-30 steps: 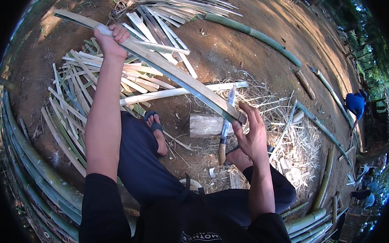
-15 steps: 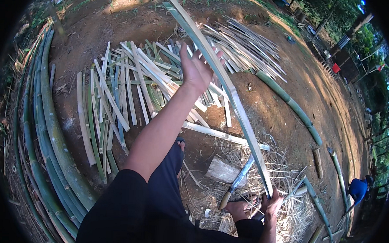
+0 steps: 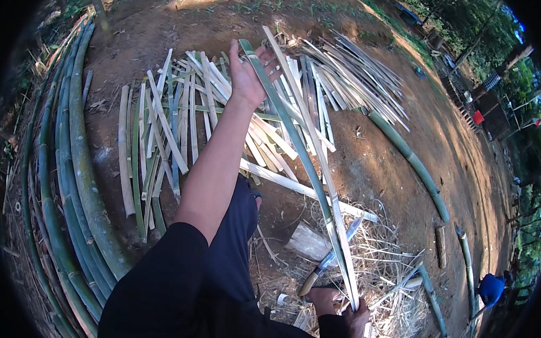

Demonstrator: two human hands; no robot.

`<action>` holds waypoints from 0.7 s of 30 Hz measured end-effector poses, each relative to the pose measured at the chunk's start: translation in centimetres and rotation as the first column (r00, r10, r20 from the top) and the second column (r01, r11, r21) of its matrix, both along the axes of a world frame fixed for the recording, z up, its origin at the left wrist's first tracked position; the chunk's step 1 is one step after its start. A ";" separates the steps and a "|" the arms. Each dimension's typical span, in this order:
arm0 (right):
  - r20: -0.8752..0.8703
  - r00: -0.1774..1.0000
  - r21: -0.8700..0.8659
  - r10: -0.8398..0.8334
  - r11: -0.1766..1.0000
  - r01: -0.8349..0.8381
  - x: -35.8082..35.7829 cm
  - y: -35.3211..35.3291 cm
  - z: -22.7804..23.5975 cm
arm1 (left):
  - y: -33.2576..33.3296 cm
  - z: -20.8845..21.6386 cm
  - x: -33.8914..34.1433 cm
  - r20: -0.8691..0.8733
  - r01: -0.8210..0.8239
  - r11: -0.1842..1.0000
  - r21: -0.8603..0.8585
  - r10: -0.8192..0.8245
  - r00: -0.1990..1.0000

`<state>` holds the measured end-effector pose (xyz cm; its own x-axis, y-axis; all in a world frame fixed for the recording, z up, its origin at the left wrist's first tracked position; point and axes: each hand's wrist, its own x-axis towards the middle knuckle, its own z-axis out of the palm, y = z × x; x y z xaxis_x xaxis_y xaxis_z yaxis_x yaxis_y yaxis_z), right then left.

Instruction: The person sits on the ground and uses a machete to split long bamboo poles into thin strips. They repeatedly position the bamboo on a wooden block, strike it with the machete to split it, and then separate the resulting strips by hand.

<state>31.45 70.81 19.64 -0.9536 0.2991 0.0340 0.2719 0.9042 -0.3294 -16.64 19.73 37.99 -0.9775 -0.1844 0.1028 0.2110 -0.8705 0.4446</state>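
Note:
Two long split bamboo strips, a green-skinned strip and a pale strip, run up and away from my right hand. That hand is closed around their near ends, where they come together; toward the far ends they stand apart. My left hand is raised with its fingers spread, palm behind the green strip's far end, which crosses in front of it. Below the strips, a machete with a wooden handle leans by a wood block. The strips partly cover its blade.
Cut bamboo strips lie in a loose pile ahead, with a neater stack beyond. Long bamboo poles line the left. Shavings surround my foot. A green pole lies right; a person in blue is farther off.
The two strips have spread apart at their far ends and come lower. My left hand has moved a little left, and my right hand has shifted left and nearer to me.

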 end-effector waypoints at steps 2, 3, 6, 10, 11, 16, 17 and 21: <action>-0.045 0.998 0.062 0.050 0.997 -0.047 -0.1 -1.0 -0.2 | -0.8 -0.9 -0.8 0.064 -0.017 0.996 -0.089 0.023 0.998; -0.058 0.995 0.026 0.075 0.997 -0.074 -0.3 -1.4 0.2 | -1.3 -1.4 -1.2 0.096 -0.023 0.990 -0.137 0.036 0.995; -0.098 0.993 0.043 0.060 0.997 -0.056 0.3 -0.5 -0.4 | -1.1 -1.4 -0.8 0.201 -0.026 0.999 -0.024 0.030 0.979; -0.055 0.997 0.046 0.050 0.998 -0.047 0.7 0.1 -0.8 | -1.7 -1.5 -0.7 0.116 0.027 0.991 0.132 -0.042 0.992; -0.047 0.998 0.053 0.045 0.998 -0.042 0.7 0.5 -1.3 | -2.3 -1.9 -0.9 0.111 0.034 0.995 0.095 -0.044 0.993; -0.015 0.999 0.055 0.038 0.998 -0.037 0.9 1.1 -2.1 | -3.1 -2.6 -1.0 0.060 0.139 0.988 0.063 -0.143 0.988; -0.009 1.000 0.050 0.020 0.999 -0.019 0.8 1.0 -1.9 | -2.9 -2.5 -0.7 0.013 0.197 0.978 0.073 -0.198 0.980; 0.024 0.999 0.000 -0.049 0.999 0.049 0.8 1.9 -2.5 | -2.0 -2.2 0.0 0.052 0.160 0.981 0.113 -0.167 0.985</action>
